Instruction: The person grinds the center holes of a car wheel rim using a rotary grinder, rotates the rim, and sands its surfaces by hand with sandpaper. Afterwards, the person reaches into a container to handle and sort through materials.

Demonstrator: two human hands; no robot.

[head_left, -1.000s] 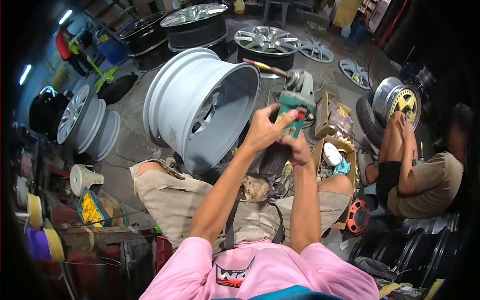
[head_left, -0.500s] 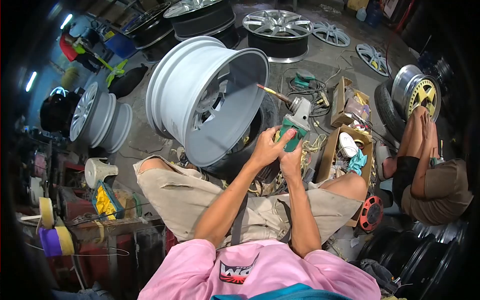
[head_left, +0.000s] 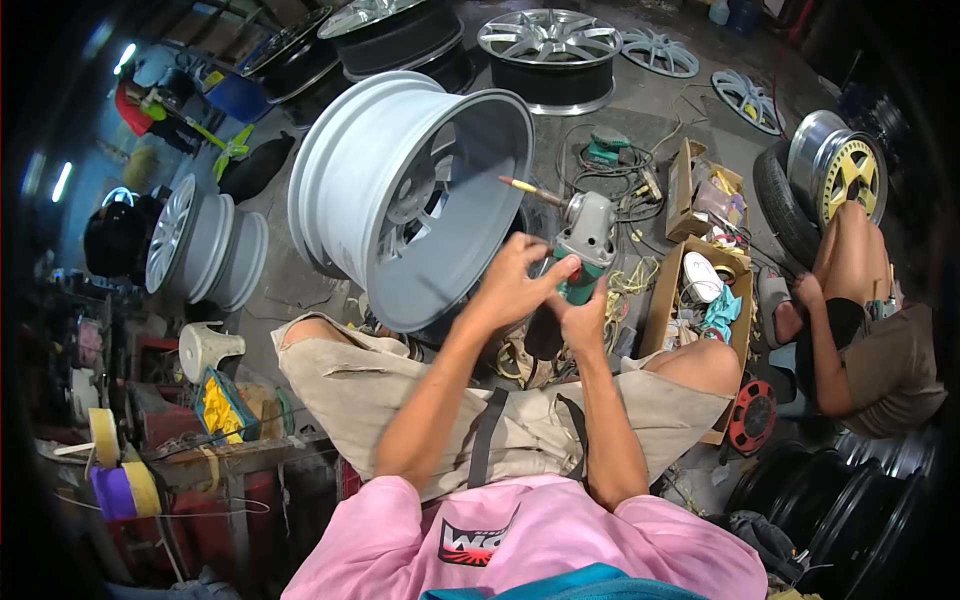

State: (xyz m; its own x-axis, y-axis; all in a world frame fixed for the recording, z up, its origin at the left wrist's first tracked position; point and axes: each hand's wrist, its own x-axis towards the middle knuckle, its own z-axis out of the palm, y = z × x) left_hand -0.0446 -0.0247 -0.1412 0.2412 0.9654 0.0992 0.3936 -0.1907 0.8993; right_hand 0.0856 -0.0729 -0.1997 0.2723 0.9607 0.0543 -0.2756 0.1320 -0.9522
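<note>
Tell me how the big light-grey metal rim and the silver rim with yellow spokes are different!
The big light-grey metal rim is grey all over; the silver rim with yellow spokes has two colours. The light-grey rim shows its hollow inside; the yellow-spoked rim shows its spoked face. Both are round and have spokes.

Rim hollow: a hand fits inside the grey wheel rim (head_left: 350,185), up to its hub (head_left: 408,198).
Rim's right edge: the grinder (head_left: 585,220) points its tip across it in view.
Right of rim: cables (head_left: 632,210), then a cardboard box (head_left: 660,305), hinder passage.
Left of rim: a floor strip (head_left: 280,280) gives passage.
Beyond rim: a black-barrelled wheel (head_left: 405,55) obstructs.
</note>
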